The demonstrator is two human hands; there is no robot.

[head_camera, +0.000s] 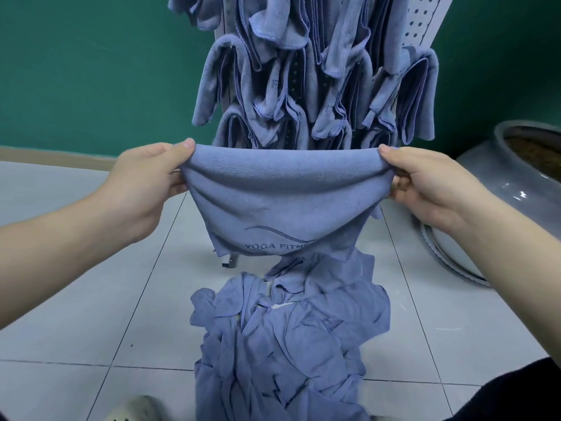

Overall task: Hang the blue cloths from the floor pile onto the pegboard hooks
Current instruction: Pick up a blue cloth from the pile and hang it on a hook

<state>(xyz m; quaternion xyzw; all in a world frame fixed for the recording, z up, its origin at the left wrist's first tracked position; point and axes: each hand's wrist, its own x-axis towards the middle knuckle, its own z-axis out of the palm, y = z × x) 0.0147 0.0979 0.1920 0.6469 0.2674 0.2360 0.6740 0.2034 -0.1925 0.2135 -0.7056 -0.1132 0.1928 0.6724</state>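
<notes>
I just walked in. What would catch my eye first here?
Two hands, the left hand and the right hand, stretch a blue cloth between them at the centre. Behind it stands a pegboard draped with hanging cloths, and below, a crumpled pile of cloths lies on the tiled floor.

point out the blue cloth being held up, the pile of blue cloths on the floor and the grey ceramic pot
blue cloth held up (273, 196), head view, middle of its draped front
pile of blue cloths on the floor (288, 344), head view, centre of the heap
grey ceramic pot (498, 189), head view, its glazed side wall
</notes>
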